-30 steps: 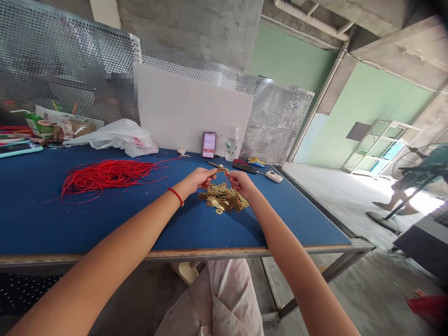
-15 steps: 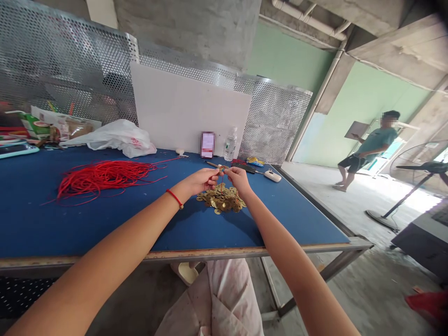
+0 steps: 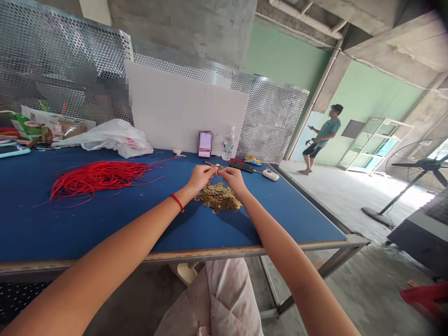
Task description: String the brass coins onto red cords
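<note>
Left hand (image 3: pixel 200 178), right hand (image 3: pixel 233 181) pinching thin red cord (image 3: pixel 212 173), seemingly; brass coins (image 3: pixel 219 198) just below: slip could scatter pile.

Industrial workshop: bare concrete pillar (image 3: pixel 182 32), perforated metal screens (image 3: pixel 273 121) along the far side, steel-framed blue workbench (image 3: pixel 87 228), pedestal fan (image 3: pixel 416 170) right, concrete floor (image 3: pixel 350 280).
</note>
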Demonstrator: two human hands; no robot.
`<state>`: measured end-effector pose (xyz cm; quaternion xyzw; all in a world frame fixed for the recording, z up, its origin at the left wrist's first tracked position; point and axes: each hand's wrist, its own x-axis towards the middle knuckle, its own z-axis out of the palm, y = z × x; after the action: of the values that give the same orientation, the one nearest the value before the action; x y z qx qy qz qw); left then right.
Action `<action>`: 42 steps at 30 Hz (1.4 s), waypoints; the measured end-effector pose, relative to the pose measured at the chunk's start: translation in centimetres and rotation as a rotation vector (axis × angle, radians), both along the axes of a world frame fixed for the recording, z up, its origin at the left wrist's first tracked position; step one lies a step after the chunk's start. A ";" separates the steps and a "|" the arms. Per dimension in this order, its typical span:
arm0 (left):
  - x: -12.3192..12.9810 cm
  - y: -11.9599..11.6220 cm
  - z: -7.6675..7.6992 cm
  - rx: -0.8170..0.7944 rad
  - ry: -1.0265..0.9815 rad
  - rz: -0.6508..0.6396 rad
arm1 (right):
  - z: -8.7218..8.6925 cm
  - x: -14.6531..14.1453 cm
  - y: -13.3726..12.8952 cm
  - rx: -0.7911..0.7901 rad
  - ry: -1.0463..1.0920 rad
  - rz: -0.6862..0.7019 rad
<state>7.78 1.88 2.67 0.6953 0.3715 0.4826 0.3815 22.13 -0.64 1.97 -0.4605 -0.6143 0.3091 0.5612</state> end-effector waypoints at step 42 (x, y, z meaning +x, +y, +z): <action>0.6 -2.3 -0.3 0.546 0.642 0.269 | -0.2 -0.6 0.0 0.179 -0.113 -0.166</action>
<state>8.36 -0.47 2.35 0.8307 0.4174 0.3680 -0.0172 21.56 -0.69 1.78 -0.4745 -0.6298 0.1793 0.5883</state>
